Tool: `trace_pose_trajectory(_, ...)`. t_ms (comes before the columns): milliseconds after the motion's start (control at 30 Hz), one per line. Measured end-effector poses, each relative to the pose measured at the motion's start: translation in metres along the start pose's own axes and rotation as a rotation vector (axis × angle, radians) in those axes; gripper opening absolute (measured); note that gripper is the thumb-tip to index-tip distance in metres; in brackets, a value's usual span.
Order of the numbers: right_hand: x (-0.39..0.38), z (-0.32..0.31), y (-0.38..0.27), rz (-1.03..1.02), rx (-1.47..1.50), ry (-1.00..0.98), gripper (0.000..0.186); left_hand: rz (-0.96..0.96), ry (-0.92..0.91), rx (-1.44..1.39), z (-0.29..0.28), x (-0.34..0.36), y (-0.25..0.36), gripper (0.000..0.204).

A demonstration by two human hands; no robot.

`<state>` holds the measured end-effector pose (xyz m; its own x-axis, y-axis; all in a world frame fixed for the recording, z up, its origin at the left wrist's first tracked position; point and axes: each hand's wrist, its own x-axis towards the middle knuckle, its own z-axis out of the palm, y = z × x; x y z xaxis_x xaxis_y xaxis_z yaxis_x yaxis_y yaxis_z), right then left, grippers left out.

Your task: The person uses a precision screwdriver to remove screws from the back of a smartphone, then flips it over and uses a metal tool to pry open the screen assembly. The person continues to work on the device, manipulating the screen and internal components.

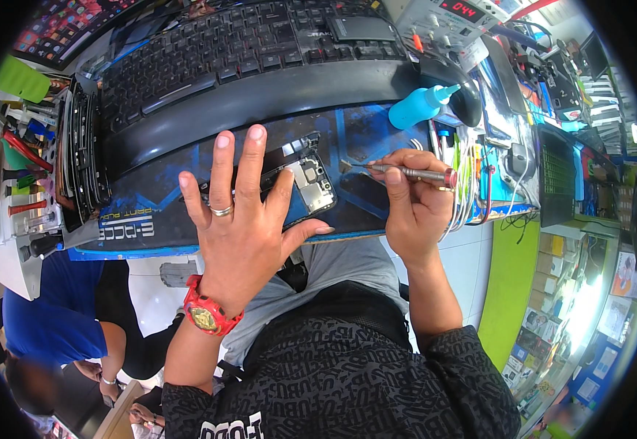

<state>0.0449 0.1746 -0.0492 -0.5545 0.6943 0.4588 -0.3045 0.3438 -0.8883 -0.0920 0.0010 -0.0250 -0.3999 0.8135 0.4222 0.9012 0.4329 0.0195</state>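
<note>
An opened smartphone [315, 186], its inner boards showing, lies on a dark blue-patterned mat [362, 194]. My left hand [241, 223] rests spread over the phone's left part, hiding much of it, with a fingertip near the exposed board; it wears a ring and a red watch. Just right of the phone, my right hand [415, 205] grips a slim metal screwdriver [428, 175] with a red end, held nearly level with its tip pointing left.
Behind are a black keyboard [230, 58], blue squeeze bottle [415, 110], mouse [465, 100] and red-display power supply [443, 22]. Tool holder [29, 168] at left, cables [472, 190] and laptop [558, 175] at right. A person in blue [58, 307] is at lower left.
</note>
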Motion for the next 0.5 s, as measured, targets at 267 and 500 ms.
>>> trace_pose_trajectory(267,0.0027,-0.0008,0.0022,0.004,-0.091,-0.03,0.012,0.014,0.001,-0.002,-0.001,0.0003,-0.0006,0.067)
trace_pose_trajectory(500,0.0038,0.0007,0.0004,0.038,-0.091,0.0,0.013,0.005,-0.014,-0.019,-0.0026,0.0005,-0.0002,0.066)
